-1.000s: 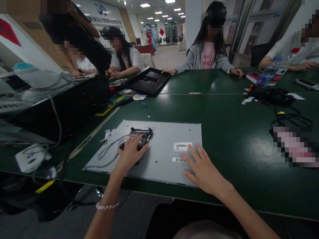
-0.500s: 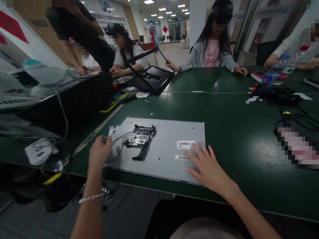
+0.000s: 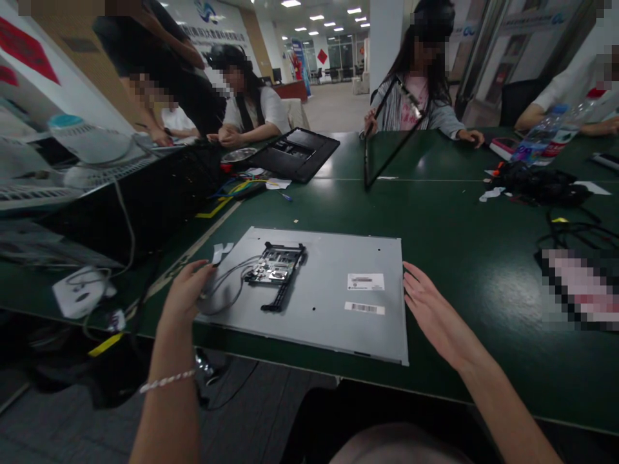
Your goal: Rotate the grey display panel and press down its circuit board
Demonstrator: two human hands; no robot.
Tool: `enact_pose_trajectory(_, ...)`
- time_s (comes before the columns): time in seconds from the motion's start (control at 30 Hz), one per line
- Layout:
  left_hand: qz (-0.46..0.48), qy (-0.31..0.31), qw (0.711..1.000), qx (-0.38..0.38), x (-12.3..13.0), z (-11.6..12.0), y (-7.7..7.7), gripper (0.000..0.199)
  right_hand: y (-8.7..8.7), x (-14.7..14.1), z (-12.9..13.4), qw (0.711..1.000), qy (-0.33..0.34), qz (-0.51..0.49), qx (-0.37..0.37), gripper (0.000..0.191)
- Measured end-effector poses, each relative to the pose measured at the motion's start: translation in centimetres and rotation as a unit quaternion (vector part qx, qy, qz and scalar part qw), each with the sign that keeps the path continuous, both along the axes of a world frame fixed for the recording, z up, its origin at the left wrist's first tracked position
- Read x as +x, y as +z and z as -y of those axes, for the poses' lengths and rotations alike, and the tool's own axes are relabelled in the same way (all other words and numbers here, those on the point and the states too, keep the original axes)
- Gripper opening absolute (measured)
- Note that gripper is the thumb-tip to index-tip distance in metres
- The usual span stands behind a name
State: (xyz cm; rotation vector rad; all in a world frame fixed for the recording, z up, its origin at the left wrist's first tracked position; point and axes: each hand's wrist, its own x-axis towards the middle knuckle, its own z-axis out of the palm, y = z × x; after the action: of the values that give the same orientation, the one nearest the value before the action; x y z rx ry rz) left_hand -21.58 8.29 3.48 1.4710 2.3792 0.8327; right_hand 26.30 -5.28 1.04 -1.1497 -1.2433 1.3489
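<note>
A flat grey metal-backed display panel (image 3: 329,264) lies on the green table in front of me. On its back sit a circuit board in a black plastic bracket (image 3: 278,267) and two white labels, the upper one a printed sticker (image 3: 366,281). Grey cables (image 3: 231,280) run from the board towards the panel's left edge. There my left hand (image 3: 186,290) grips the edge, its fingers bent and partly hidden. Along the right edge my right hand (image 3: 432,309) stands on its side with fingers stretched out, touching or very near the panel.
Across the table a person holds a thin black frame (image 3: 394,142). A black monitor shell (image 3: 294,154) lies at the back. Bottles (image 3: 541,138) and black cables (image 3: 536,183) are at the right. A large black box-like object (image 3: 140,200) stands left, near a white device (image 3: 80,291).
My right hand has left the panel's face and moved right to its edge. My left hand has closed in at the left edge. The co-worker's frame has swung right, off the monitor shell.
</note>
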Motion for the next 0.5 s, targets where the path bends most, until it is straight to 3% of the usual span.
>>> enact_pose_trajectory(0.23,0.192,0.028,0.981,0.016,0.4,0.5,0.4,0.047,-0.6,1.2,0.1,1.0,-0.026,0.0,0.008,0.066)
enact_pose_trajectory(0.5,0.257,0.019,0.966,0.011,0.6,0.6,0.5,0.038,-0.4,1.7,0.3,0.994,-0.058,-0.079,-0.053,0.068)
